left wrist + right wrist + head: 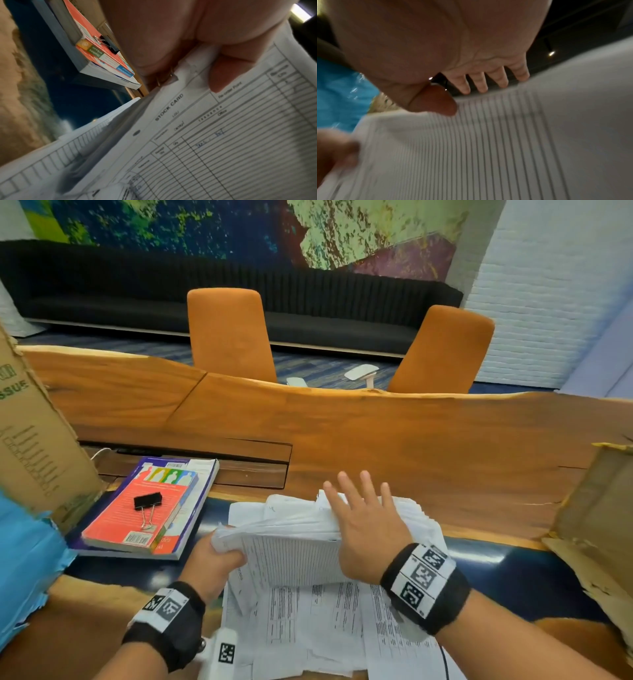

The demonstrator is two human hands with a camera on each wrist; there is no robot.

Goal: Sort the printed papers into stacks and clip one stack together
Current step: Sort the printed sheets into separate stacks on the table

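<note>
Nearest the camera, loose printed sheets lie spread on the wooden table. Above them, the left hand grips the left edge of a thick stack of papers, thumb curled over a top sheet headed "STOCK CARD". The right hand lies flat on the stack's right side, fingers straight and spread, thumb touching the ruled sheet. Left of the stack, two books lie piled, with a black binder clip on the upper red cover, handles toward the viewer. Cardboard boxes stand at the left and right edges; their contents cannot be seen. Beyond the table stand two orange chairs and a black bench.
</note>
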